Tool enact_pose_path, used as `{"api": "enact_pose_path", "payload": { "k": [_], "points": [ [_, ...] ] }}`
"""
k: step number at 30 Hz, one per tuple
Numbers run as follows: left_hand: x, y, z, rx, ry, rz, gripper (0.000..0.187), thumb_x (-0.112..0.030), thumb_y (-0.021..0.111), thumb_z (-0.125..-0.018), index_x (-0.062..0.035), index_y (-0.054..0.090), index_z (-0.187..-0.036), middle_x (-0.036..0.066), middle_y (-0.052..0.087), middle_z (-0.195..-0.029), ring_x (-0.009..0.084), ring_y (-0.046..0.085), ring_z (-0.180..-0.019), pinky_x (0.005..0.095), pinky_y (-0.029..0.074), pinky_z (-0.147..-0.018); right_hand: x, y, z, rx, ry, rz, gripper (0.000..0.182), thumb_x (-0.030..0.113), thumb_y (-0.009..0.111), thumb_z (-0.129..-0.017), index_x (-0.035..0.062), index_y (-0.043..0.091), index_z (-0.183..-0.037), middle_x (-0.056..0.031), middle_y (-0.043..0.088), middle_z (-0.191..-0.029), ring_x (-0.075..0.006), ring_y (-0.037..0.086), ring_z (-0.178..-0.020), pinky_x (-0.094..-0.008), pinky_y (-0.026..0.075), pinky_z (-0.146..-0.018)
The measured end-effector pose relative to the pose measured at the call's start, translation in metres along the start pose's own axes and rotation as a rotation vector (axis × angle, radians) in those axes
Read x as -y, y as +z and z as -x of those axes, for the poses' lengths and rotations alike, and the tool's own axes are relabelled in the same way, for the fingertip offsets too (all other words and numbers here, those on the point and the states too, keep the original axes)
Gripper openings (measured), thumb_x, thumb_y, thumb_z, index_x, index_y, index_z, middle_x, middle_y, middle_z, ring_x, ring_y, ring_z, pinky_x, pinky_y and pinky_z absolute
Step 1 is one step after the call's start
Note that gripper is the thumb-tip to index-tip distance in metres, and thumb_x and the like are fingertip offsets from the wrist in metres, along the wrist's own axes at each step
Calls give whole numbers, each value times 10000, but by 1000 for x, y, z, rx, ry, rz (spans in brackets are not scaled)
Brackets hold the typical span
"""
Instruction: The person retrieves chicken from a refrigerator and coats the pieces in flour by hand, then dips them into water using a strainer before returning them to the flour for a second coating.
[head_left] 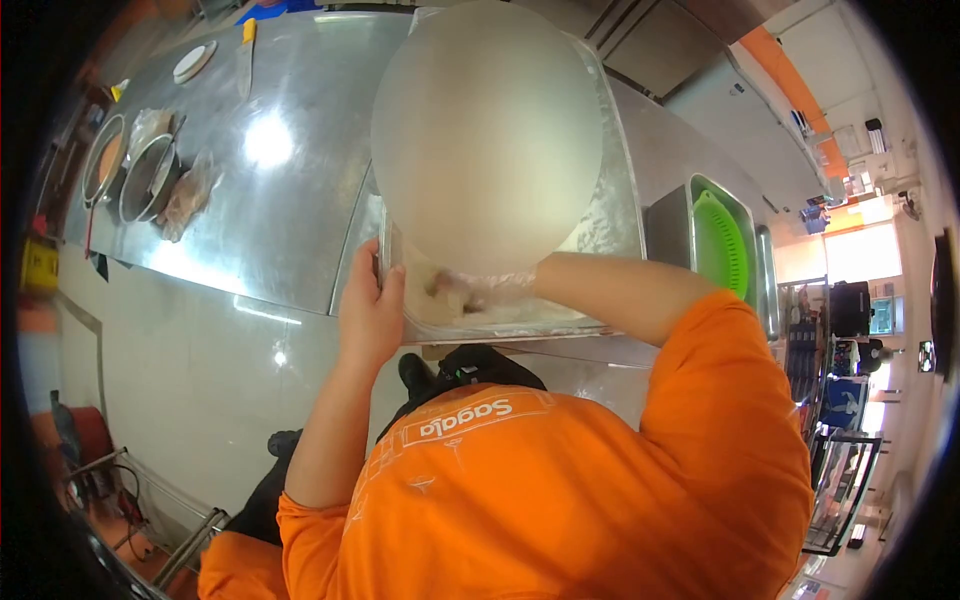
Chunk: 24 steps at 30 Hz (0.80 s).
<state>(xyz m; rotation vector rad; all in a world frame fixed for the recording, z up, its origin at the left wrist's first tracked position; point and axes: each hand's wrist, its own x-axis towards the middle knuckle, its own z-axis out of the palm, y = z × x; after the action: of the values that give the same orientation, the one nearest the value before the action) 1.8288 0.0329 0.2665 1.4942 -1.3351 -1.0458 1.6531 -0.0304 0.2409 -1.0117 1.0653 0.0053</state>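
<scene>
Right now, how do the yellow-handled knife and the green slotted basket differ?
The knife is long and thin, while the green basket is broad and curved. The knife lies on the steel table; the basket sits inside a metal pan. The knife has a yellow handle and silvery blade; the basket is all green. Neither is in a hand.

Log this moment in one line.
left hand: gripping metal edge | right hand: low over tray, partly obscured | tray: whitish dusting | knife: on steel table
</scene>
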Motion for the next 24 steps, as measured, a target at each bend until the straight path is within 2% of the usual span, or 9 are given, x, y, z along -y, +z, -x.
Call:
{"api": "enact_pose_path", "payload": {
  "k": [3, 6, 8, 11, 13, 15, 18, 21, 24],
  "points": [
    [7, 0, -2, -9, 1, -15, 348, -115, 480, -839, 13, 421, -1158, 149, 572, -903, 205, 551, -821, 298, 415, -757, 13, -25, 23, -162, -667, 1153, 325, 232, 586, -773, -1, 571, -1000, -167, 582, -953, -234, 565, -875, -316, 453, -744],
    [2, 0, -1, 4, -6, -28, 351, -117, 484, -840, 22, 421, -1156, 144, 570, -923, 193, 547, -831, 295, 415, -762, -4, -32, 0, 39, -625, 792, 454, 302, 553, -775, 33, 490, -1136, -209, 508, -1108, -303, 509, -966, -353, 432, -813],
    [-7, -2, 1, 6, -6, -17, 352, -118, 487, -841, 30, 421, -1153, 140, 567, -939, 184, 542, -841, 291, 414, -767, 15, -27, 10, 38, -452, 1017, 458, 272, 558, -778, 33, 474, -1160, -201, 524, -1083, -294, 523, -964, -348, 429, -819],
    [-12, -1, 0, -9, -4, 26, 348, -113, 488, -842, 40, 422, -1148, 134, 563, -953, 172, 534, -856, 284, 411, -776, -38, -9, 8, -342, -511, 1512, 374, 208, 572, -757, 10, 534, -1073, -190, 558, -1024, -273, 559, -927, -344, 443, -780],
    [-6, 0, 1, 4, -7, 67, 344, -107, 487, -843, 45, 424, -1145, 130, 561, -953, 166, 529, -862, 279, 407, -782, -50, 2, 8, -357, -536, 1450, 333, 195, 565, -756, -4, 564, -1022, -200, 557, -1025, -277, 568, -921, -348, 448, -768],
    [-3, 1, 1, -18, -15, 0, 339, -101, 484, -843, 40, 422, -1146, 127, 559, -945, 165, 527, -865, 277, 405, -785, -9, 6, 21, -11, -429, 966, 335, 216, 537, -775, -11, 554, -1021, -227, 528, -1076, -303, 557, -944, -355, 444, -784],
    [-11, 0, 1, 7, -20, 14, 336, -98, 481, -843, 37, 421, -1146, 123, 557, -930, 164, 524, -857, 274, 404, -780, 17, 3, 21, 70, -346, 727, 338, 235, 490, -811, -13, 513, -1039, -245, 470, -1160, -338, 534, -981, -359, 440, -821],
    [-1, 0, 0, -2, 25, 51, 334, -97, 482, -842, 33, 424, -1145, 118, 555, -920, 157, 520, -846, 269, 403, -767, 15, -32, 14, -195, -483, 739, 331, 223, 505, -818, -19, 512, -1044, -249, 431, -1214, -342, 509, -1024, -357, 413, -885],
    [-2, -1, 0, 15, -1, 84, 336, -95, 484, -840, 31, 426, -1147, 114, 551, -912, 150, 514, -831, 267, 403, -754, -21, -69, 20, -29, -440, 1053, 440, 290, 517, -819, 3, 455, -1147, -254, 415, -1234, -333, 463, -1088, -362, 364, -939]
  ]
}}
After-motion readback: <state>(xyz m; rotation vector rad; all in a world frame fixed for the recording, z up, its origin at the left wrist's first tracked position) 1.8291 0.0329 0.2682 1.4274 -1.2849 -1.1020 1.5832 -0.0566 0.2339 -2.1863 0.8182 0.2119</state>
